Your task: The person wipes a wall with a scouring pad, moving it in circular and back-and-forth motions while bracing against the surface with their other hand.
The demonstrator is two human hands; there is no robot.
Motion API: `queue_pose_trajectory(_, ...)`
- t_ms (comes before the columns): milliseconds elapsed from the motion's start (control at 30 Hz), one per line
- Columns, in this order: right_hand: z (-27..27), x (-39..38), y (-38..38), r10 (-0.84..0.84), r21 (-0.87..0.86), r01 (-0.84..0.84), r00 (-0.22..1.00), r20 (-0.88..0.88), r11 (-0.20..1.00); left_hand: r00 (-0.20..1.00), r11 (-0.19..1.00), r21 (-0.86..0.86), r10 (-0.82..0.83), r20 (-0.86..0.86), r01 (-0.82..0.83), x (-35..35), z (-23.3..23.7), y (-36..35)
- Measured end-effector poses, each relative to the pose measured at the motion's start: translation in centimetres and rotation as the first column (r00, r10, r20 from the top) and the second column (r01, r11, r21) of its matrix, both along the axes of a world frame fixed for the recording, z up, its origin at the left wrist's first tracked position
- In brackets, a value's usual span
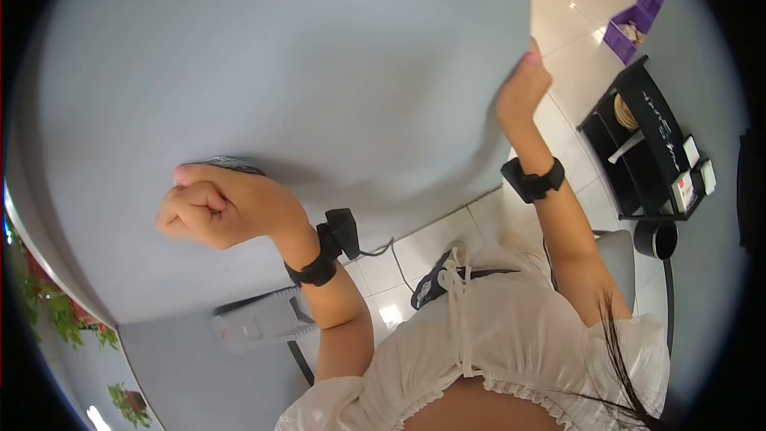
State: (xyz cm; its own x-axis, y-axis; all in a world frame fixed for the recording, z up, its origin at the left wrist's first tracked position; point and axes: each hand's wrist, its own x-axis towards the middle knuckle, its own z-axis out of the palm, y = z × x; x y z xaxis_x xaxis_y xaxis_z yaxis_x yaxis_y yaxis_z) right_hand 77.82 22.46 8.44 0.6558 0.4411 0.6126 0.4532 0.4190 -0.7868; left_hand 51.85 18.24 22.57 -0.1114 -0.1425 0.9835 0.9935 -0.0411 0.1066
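Observation:
My left hand point(203, 207) is closed in a fist over a broad grey surface point(319, 64). At its far side shows a dark, shiny thing with pale lines point(227, 164); the hand hides most of it, and I cannot make out its kind. My right hand point(525, 88) is at the right edge of the grey surface, thumb uppermost and fingers curled. Most of those fingers are hidden, along with whatever they may hold. Each wrist wears a black band with a small box point(341, 231), and a thin cable runs from the left one.
On the right stands a black organiser point(666, 128) with small things in it, near a black cylinder point(656, 238). Purple crates point(630, 32) sit on the tiled floor. A pale slotted object point(259, 321) lies at lower left. Potted plants point(132, 401) show at far left.

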Motion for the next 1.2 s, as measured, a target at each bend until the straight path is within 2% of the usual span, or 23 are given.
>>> queue_pose_trajectory(33,0.1,-0.1,-0.2,0.026,-0.019,-0.026,1.000,0.005,0.999,0.997,0.999,0.024,0.035,-0.064,-0.033,0.2,-0.1,0.4)
queue_pose_trajectory(67,0.3,-0.2,-0.2,0.053,0.052,-0.054,0.998,0.018,0.997,0.989,0.996,0.056,0.069,-0.129,-0.062,0.6,-0.3,0.7)
queue_pose_trajectory(100,0.5,-0.4,0.0,0.081,0.123,-0.085,0.996,0.035,0.989,0.953,0.953,0.129,-0.287,0.093,0.275,1.1,-3.4,2.4)
queue_pose_trajectory(133,0.8,-0.3,0.0,0.113,0.193,-0.122,0.992,0.057,0.974,0.955,0.954,0.088,-0.292,0.061,0.286,2.0,-6.6,3.0)
queue_pose_trajectory(167,0.9,-0.2,-0.8,0.252,0.111,-0.250,0.968,0.000,0.962,0.954,0.954,0.047,-0.299,0.029,0.297,2.9,-9.9,3.5)
queue_pose_trajectory(200,1.2,-0.2,-0.9,0.289,0.121,-0.287,0.957,0.000,0.950,0.954,0.979,-0.076,-0.200,-0.224,0.187,4.3,-11.1,2.6)
queue_pose_trajectory(233,1.3,-0.4,-0.9,0.327,0.133,-0.324,0.945,0.003,0.937,0.866,0.985,-0.155,-0.146,-0.478,0.081,5.7,-12.3,1.8)
queue_pose_trajectory(267,1.4,-0.3,-0.8,0.362,0.147,-0.359,0.932,0.007,0.922,0.707,0.950,-0.253,-0.305,-0.638,0.181,6.7,-12.7,1.0)
queue_pose_trajectory(367,1.3,-0.3,-0.7,0.454,0.174,-0.457,0.889,0.063,0.872,0.696,0.908,-0.387,-0.383,-0.607,0.162,7.1,-14.7,0.1)
queue_pose_trajectory(400,1.4,-0.4,-0.4,0.466,0.207,-0.474,0.880,0.087,0.856,0.699,0.908,-0.376,-0.390,-0.600,0.184,7.3,-13.7,0.1)
queue_pose_trajectory(467,1.5,-0.4,-0.4,0.560,0.180,-0.553,0.828,0.013,0.813,0.704,0.907,-0.358,-0.404,-0.584,0.223,7.1,-10.5,0.5)
queue_pose_trajectory(600,0.6,-0.7,-0.2,0.658,0.148,-0.641,0.741,-0.137,0.753,0.816,0.980,-0.136,-0.198,-0.544,0.147,7.6,-1.0,2.7)
queue_pose_trajectory(667,0.2,-0.1,0.2,0.673,0.116,-0.663,0.729,-0.122,0.739,0.853,0.970,-0.089,-0.241,-0.462,0.226,10.3,4.1,2.0)
queue_pose_trajectory(767,-0.1,0.0,0.5,0.689,0.071,-0.685,0.720,-0.086,0.725,0.769,0.972,-0.065,-0.219,-0.601,0.227,12.5,5.6,2.6)
queue_pose_trajectory(800,-0.3,-0.1,0.6,0.708,0.085,-0.703,0.698,-0.105,0.706,0.755,0.973,-0.063,-0.214,-0.619,0.224,13.0,4.5,3.0)
queue_pose_trajectory(867,-0.3,-0.1,0.8,0.739,0.101,-0.733,0.660,-0.135,0.673,0.727,0.972,-0.053,-0.207,-0.654,0.229,13.5,-0.4,4.1)
queue_pose_trajectory(933,-0.4,0.0,0.4,0.771,0.092,-0.768,0.616,-0.162,0.634,0.643,0.956,-0.197,-0.293,-0.707,0.220,13.5,-5.2,3.5)
queue_pose_trajectory(1000,-0.6,-0.1,0.5,0.775,0.073,-0.776,0.609,-0.169,0.626,0.617,0.928,-0.313,-0.369,-0.695,0.203,13.0,-8.8,2.6)
queue_pose_trajectory(1100,-0.7,-0.2,0.4,0.819,0.126,-0.812,0.552,-0.156,0.571,0.632,0.906,-0.360,-0.416,-0.654,0.224,12.4,-10.2,2.0)
queue_pose_trajectory(1200,-0.6,-0.5,0.8,0.841,0.151,-0.828,0.537,-0.060,0.540,0.660,0.879,-0.385,-0.469,-0.587,0.282,12.0,-8.2,1.8)
